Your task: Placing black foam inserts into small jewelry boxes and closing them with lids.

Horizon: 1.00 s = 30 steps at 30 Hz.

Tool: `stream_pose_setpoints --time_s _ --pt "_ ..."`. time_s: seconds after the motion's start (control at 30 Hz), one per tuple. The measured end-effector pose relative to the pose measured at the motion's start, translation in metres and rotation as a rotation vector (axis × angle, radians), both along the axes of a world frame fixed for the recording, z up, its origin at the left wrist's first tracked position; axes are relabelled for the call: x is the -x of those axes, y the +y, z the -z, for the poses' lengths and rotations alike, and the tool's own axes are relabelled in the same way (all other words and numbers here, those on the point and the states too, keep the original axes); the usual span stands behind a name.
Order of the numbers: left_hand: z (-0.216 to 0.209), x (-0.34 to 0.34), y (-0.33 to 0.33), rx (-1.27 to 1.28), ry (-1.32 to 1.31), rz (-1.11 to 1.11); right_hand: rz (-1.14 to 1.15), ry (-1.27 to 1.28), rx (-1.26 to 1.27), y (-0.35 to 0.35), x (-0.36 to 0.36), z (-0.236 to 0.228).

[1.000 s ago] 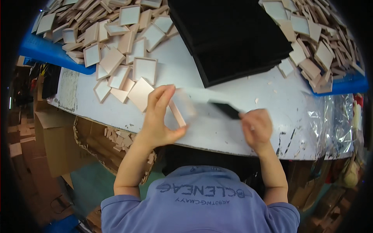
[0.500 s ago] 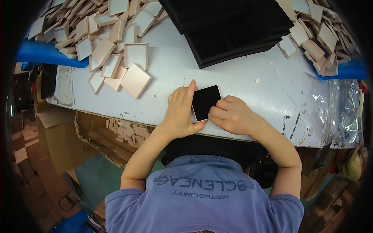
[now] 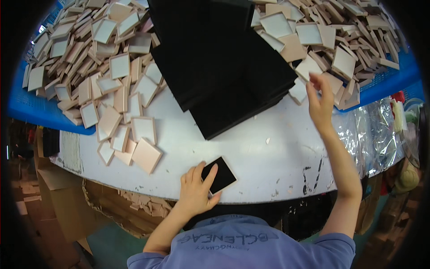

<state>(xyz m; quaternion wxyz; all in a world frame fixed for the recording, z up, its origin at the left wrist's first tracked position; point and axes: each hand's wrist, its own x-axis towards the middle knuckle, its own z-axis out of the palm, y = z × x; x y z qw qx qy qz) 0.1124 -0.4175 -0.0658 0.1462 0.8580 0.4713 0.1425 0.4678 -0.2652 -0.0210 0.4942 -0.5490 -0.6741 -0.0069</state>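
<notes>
A small shallow pinkish-beige box piece with a black square sheet inside (image 3: 224, 175) rests on the white table near its front edge. My left hand (image 3: 196, 187) grips it by its left side, one finger lying over the black face and the thumb at the near edge. My right hand (image 3: 321, 101) is raised at the right, empty, with its fingers loosely bent and apart. It is nearest to the right-hand pile of similar shallow box pieces (image 3: 309, 67). Between the two piles stands a tall stack of black sheets (image 3: 242, 98).
Another heap of box pieces (image 3: 118, 67) spills from a blue basket (image 3: 22, 101) onto the left of the table. A second blue basket (image 3: 380, 89) stands at the right, with clear plastic bags (image 3: 380, 134) below it. An open carton (image 3: 101, 197) sits under the table's front edge.
My right hand has left the box piece and moved far right toward the right pile. My left hand still holds the piece, which is now turned differently. The view has shifted, showing more of the piles.
</notes>
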Motion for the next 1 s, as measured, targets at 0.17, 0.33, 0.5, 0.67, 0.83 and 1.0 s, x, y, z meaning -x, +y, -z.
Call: stream_pose_setpoints --time_s 0.17,0.33,0.5,0.67,0.83,1.0 --pt "0.013 0.003 -0.007 -0.122 -0.074 -0.057 -0.007 -0.524 -0.117 0.126 -0.013 -0.028" --pt "0.008 0.007 -0.01 -0.06 -0.105 -0.097 -0.089 -0.751 0.079 0.234 0.034 -0.035" --pt "0.008 0.006 -0.009 -0.032 -0.133 -0.084 0.086 -1.03 0.349 0.305 0.048 -0.02" --pt "0.003 0.006 -0.006 -0.033 -0.13 -0.097 0.032 -0.838 0.627 0.274 0.023 -0.038" --pt "0.008 0.006 -0.005 -0.073 -0.165 -0.111 0.019 -0.764 0.701 0.226 -0.026 -0.044" --pt "0.015 0.005 -0.006 -0.096 -0.164 -0.115 0.135 -0.75 0.585 0.172 -0.016 -0.046"
